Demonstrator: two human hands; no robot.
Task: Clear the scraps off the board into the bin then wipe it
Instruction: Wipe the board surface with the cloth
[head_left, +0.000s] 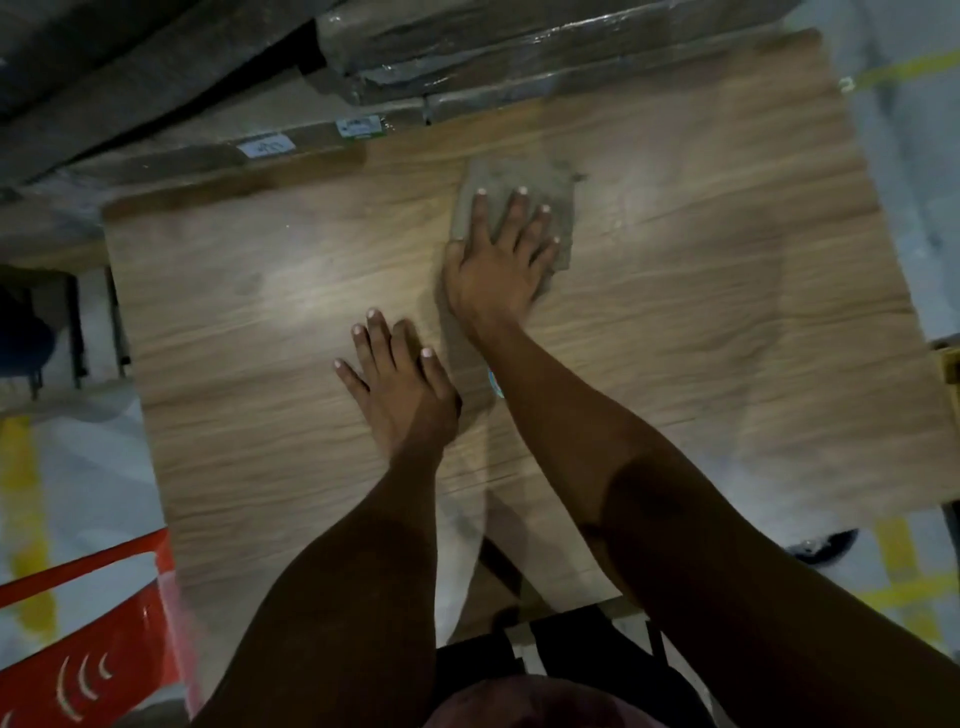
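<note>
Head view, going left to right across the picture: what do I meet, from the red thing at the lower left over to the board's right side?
Red plastic chair → left hand flat on the board → right hand pressing the grey cloth → dark shoe on the floor.

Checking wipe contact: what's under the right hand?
A grey cloth lies flat on the wood board, pressed down by the right hand with straight fingers. The board beneath the cloth is covered, so any scraps there cannot be seen.
</note>
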